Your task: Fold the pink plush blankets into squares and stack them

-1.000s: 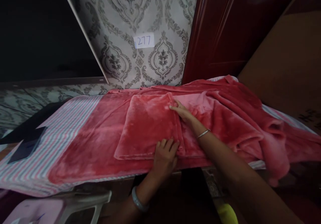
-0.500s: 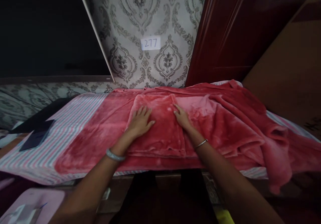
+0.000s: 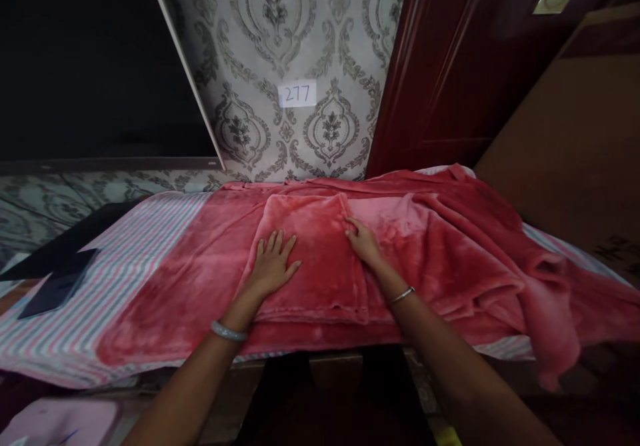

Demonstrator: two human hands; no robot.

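Observation:
A red plush blanket (image 3: 185, 286) is spread over a striped cloth, with a squarish folded part (image 3: 320, 259) lying on top in the middle. My left hand (image 3: 273, 266) rests flat on the left side of that folded part, fingers spread. At its right edge, my right hand (image 3: 365, 243) has its thumb and forefinger closed on the plush; the other fingers curl under and are partly hidden. To the right of this hand the blanket lies in loose folds, and one end hangs over the front edge.
The striped cloth (image 3: 145, 233) shows at the left, with a dark flat tablet-like device (image 3: 60, 283) on it. Behind stand a large black screen (image 3: 100, 66) and a patterned wall with a "277" paper label (image 3: 297, 93). A cardboard box (image 3: 575, 153) stands at the right by a dark red door (image 3: 450, 66).
My left hand has slid slightly left and toward me on the folded part. My right hand stays at the right edge, its fingers drawn closer together. The view has tilted a little.

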